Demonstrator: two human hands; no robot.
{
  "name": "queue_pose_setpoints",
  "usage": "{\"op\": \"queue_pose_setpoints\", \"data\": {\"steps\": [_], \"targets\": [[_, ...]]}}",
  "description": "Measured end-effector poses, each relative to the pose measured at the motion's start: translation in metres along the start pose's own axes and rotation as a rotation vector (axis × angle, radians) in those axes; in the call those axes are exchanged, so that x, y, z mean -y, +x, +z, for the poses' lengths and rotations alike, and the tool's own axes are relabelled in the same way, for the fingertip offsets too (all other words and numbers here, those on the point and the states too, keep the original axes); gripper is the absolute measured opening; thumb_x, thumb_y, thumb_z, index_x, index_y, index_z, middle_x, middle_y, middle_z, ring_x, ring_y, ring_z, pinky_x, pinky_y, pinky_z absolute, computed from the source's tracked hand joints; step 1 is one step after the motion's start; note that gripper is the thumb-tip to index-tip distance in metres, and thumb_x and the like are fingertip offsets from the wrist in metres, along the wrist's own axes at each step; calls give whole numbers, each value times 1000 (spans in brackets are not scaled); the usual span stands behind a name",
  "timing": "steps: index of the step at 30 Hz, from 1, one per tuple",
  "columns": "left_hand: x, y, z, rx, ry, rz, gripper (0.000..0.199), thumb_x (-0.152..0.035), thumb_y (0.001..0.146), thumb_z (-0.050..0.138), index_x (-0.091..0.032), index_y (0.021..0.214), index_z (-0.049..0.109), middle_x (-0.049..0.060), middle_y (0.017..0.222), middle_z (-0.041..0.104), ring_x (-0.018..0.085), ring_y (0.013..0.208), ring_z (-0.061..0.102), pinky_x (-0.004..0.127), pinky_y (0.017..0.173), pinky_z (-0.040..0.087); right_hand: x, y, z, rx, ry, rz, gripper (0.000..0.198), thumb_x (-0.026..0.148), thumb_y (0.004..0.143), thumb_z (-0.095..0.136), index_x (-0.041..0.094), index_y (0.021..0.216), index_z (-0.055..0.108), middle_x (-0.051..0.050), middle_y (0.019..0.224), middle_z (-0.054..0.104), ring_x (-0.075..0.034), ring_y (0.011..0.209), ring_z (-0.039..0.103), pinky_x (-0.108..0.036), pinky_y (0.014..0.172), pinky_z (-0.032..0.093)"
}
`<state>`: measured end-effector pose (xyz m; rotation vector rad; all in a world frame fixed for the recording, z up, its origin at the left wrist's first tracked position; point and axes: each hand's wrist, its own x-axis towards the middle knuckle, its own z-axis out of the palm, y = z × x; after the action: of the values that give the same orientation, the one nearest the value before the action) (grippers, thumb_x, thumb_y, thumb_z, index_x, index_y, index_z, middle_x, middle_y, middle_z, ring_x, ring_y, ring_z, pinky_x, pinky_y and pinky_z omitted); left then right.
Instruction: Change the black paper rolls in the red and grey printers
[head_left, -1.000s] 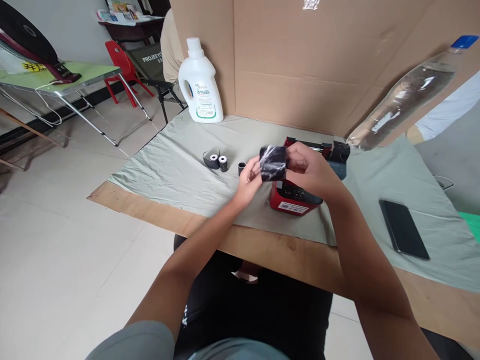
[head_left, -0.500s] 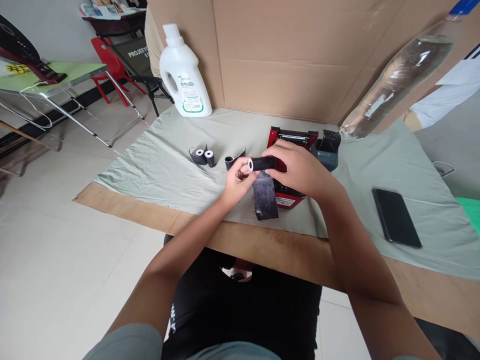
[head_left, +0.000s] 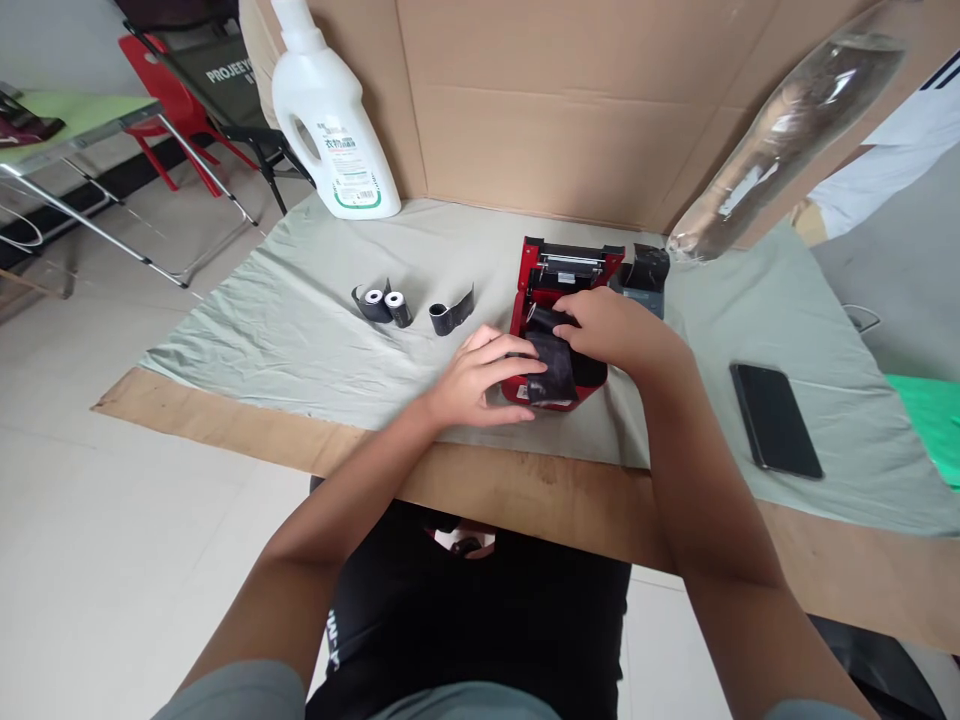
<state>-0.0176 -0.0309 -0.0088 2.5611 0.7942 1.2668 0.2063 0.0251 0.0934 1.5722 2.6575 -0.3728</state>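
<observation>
A red and black printer (head_left: 529, 265) stands on the cloth with its lid raised. Inside its bay is a black paper roll (head_left: 544, 318), its loose strip (head_left: 552, 372) hanging over the front. My right hand (head_left: 613, 328) pinches the roll from the right. With fingers spread, my left hand (head_left: 480, 380) rests against the left edge of the strip and the printer's front. To the left on the cloth lie a small black roll (head_left: 442, 318) with a curled end and two more black rolls (head_left: 384, 307) side by side.
A grey device (head_left: 646, 290) with black paper stands right of the printer, and a phone (head_left: 777, 420) lies farther right. Behind are a white detergent bottle (head_left: 341, 130), a cardboard wall (head_left: 555, 110) and a large clear bottle (head_left: 787, 130). A wooden edge (head_left: 495, 465) borders the table's front.
The black roll has gone from above the printer's front down into its bay, with my right hand on it. My left hand has let go of the roll and spread its fingers.
</observation>
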Motion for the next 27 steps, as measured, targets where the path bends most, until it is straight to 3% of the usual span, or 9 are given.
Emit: {"op": "queue_pose_setpoints", "data": {"steps": [4, 8, 11, 19, 24, 27], "targets": [[-2, -2, 4, -32, 55, 14, 57, -61, 87, 75, -26, 130, 63, 7, 120, 76, 26, 109, 66, 43, 95, 49, 9, 2, -1, 47, -74, 52, 21, 25, 100, 52, 17, 97, 71, -13, 103, 74, -25, 89, 68, -33, 72, 45], [-6, -2, 8, -76, 87, 5, 27, -36, 93, 70, -26, 117, 62, 4, 116, 79, 23, 105, 67, 39, 89, 49, 9, -2, -3, 5, -104, 64, 26, 24, 100, 51, 16, 109, 75, -16, 112, 75, -29, 100, 70, -37, 81, 50], [-7, -2, 9, -123, 101, 32, 19, -25, 91, 66, -26, 109, 59, 2, 114, 80, 22, 101, 66, 38, 85, 48, 13, -5, -3, -57, -147, 83, 31, 22, 100, 53, 15, 121, 75, -17, 118, 75, -33, 111, 69, -40, 88, 52], [-6, -2, 10, -75, 186, -4, 10, -24, 96, 61, -26, 105, 64, 0, 113, 81, 21, 101, 66, 38, 87, 47, 15, 5, 8, 4, -190, 85, 28, 15, 94, 54, 14, 109, 78, -17, 109, 76, -31, 104, 70, -37, 80, 53], [-8, 0, 12, -117, 222, 27, 7, -28, 99, 64, -26, 105, 67, -1, 110, 81, 19, 97, 66, 36, 86, 47, 13, 18, 12, 34, -123, 119, 34, 18, 91, 61, 23, 121, 78, -12, 120, 77, -31, 110, 70, -38, 84, 51], [-9, 1, 13, -109, 235, 13, 7, -29, 101, 63, -25, 103, 69, 0, 109, 81, 19, 96, 65, 36, 84, 47, 15, 22, 10, 87, -166, 154, 28, 17, 88, 62, 22, 109, 80, -13, 112, 78, -31, 104, 71, -37, 78, 49]]}}
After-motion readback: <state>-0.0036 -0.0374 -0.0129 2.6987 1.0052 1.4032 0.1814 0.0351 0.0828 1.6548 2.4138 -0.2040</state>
